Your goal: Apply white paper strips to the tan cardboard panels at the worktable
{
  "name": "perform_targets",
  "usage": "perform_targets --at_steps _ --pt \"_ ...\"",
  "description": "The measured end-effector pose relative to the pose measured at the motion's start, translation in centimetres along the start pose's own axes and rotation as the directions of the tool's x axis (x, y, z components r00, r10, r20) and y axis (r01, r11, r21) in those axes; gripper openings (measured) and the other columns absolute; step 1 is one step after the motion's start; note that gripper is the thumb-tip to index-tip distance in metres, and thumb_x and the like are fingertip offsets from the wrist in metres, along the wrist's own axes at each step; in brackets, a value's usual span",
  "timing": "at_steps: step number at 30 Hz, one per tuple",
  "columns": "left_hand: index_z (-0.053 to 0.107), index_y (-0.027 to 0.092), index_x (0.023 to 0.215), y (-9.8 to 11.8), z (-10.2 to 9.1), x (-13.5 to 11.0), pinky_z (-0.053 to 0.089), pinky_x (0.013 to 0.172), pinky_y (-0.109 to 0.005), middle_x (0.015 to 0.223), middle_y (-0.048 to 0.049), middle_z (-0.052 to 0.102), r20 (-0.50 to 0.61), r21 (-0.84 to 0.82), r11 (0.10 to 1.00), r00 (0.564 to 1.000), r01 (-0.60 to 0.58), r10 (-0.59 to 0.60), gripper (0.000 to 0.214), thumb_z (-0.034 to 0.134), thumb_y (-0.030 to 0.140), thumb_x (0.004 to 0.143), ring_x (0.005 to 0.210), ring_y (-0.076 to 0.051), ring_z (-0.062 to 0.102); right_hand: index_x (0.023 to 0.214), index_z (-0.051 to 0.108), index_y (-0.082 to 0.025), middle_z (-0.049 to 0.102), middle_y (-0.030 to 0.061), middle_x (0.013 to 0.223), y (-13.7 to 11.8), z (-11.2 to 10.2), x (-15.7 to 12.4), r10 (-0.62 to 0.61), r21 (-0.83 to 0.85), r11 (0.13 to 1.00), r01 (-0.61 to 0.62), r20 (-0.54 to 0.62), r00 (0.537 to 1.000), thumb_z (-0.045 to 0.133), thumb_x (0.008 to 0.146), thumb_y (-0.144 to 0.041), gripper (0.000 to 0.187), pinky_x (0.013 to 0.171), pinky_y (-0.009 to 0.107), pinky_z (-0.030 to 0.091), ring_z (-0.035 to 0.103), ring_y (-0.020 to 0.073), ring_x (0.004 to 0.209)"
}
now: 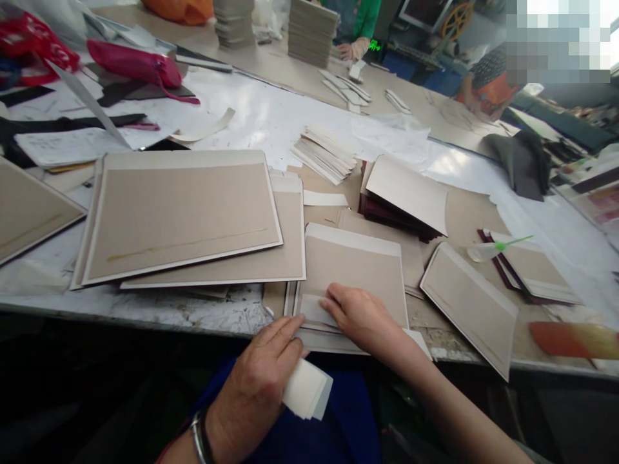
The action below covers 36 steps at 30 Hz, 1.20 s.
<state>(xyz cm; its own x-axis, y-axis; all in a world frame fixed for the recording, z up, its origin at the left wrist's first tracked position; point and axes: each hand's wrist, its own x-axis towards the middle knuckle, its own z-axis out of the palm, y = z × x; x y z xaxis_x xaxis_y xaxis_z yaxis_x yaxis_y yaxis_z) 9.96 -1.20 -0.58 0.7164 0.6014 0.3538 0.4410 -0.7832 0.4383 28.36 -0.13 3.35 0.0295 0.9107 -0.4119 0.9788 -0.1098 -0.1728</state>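
My left hand (pixel 264 370) is closed around a small stack of white paper strips (pixel 307 390) that sticks out below the palm. Its fingertips touch the near left corner of a beige board panel (pixel 355 267) at the table's front edge. Across the near part of that panel lies a white paper strip (pixel 314 309). The curled fingers of my right hand (pixel 355 316) are on this strip, thumb and forefinger drawn together at it. More boards show beneath the panel, their near edges jutting toward me.
Larger beige boards (pixel 184 212) are stacked at left. Spare white strips (pixel 323 153) lie in a pile behind the panel. To the right are a tilted board (pixel 471 303), dark-edged boards (pixel 406 193) and a brush with a green handle (pixel 512 243). Two other people work at the far table.
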Motion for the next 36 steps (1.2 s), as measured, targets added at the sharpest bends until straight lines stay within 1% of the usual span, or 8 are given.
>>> perform_targets --at_steps 6,12,18,22,26,31,36 --pt "0.064 0.009 0.081 -0.06 -0.17 -0.13 0.052 0.084 -0.041 0.105 -0.0194 0.064 -0.014 -0.024 1.0 1.0 -0.007 0.007 0.028 0.036 0.009 0.084 0.102 -0.026 0.058 0.081 0.055 -0.019 0.065 0.0045 0.074 -0.06 0.22 0.19 -0.018 -0.027 0.999 0.017 -0.008 1.0 0.041 0.09 -0.033 0.022 0.055 0.026 0.027 0.06 0.018 0.068" --pt "0.062 0.009 0.083 -0.31 -0.08 -0.15 0.052 0.086 -0.042 0.107 -0.0198 0.063 0.009 -0.034 0.999 1.0 -0.019 0.019 0.023 0.04 0.007 0.081 0.102 -0.027 0.057 0.082 0.056 -0.019 0.066 0.0063 0.075 -0.28 0.17 0.22 -0.015 -0.05 0.999 0.014 -0.028 0.999 0.041 0.089 -0.032 0.021 0.053 0.027 0.028 0.062 0.021 0.069" --pt "0.061 0.01 0.085 -0.71 0.29 -0.15 0.049 0.09 -0.042 0.11 -0.0188 0.061 0.023 -0.047 0.998 0.999 -0.037 0.038 0.02 0.042 0.006 0.081 0.106 -0.025 0.054 0.083 0.057 -0.018 0.067 0.0077 0.075 -0.44 0.15 0.29 -0.022 -0.061 0.998 0.02 -0.035 0.999 0.041 0.089 -0.032 0.022 0.053 0.026 0.032 0.063 0.0221 0.07" --pt "0.061 0.009 0.086 -0.72 0.37 -0.13 0.05 0.089 -0.043 0.11 -0.0192 0.06 0.033 -0.05 0.997 0.998 -0.055 0.056 0.019 0.042 0.006 0.081 0.106 -0.026 0.054 0.084 0.057 -0.018 0.067 0.0076 0.076 -0.41 0.25 0.32 -0.026 -0.055 0.998 0.024 -0.039 0.999 0.041 0.089 -0.031 0.022 0.055 0.026 0.035 0.063 0.0215 0.071" --pt "0.06 0.009 0.087 -0.6 0.32 -0.03 0.052 0.086 -0.044 0.108 -0.0185 0.062 0.011 -0.038 0.997 0.997 -0.073 0.073 0.021 0.04 0.008 0.082 0.104 -0.026 0.055 0.085 0.057 -0.018 0.067 0.0077 0.078 -0.49 0.14 0.19 -0.042 -0.052 0.998 0.041 -0.027 0.999 0.042 0.088 -0.03 0.02 0.057 0.026 0.038 0.064 0.0222 0.074" --pt "0.061 0.008 0.088 -0.6 0.34 0.11 0.052 0.087 -0.043 0.107 -0.0179 0.062 0.002 -0.032 0.996 0.997 -0.079 0.079 0.021 0.041 0.007 0.082 0.103 -0.025 0.055 0.086 0.057 -0.018 0.068 0.0078 0.08 -0.61 0.0 0.03 -0.041 -0.043 0.998 0.04 -0.017 0.999 0.041 0.089 -0.029 0.02 0.058 0.028 0.04 0.064 0.0228 0.075" --pt "0.061 0.009 0.09 -0.68 0.36 0.17 0.054 0.083 -0.042 0.105 -0.0158 0.064 0.011 0.007 0.996 0.996 -0.086 0.086 0.027 0.035 0.005 0.082 0.1 -0.025 0.057 0.086 0.057 -0.018 0.067 0.0082 0.079 -0.47 0.18 -0.04 -0.041 -0.038 0.998 0.04 -0.033 0.999 0.042 0.088 -0.029 0.019 0.059 0.028 0.041 0.064 0.0234 0.076"
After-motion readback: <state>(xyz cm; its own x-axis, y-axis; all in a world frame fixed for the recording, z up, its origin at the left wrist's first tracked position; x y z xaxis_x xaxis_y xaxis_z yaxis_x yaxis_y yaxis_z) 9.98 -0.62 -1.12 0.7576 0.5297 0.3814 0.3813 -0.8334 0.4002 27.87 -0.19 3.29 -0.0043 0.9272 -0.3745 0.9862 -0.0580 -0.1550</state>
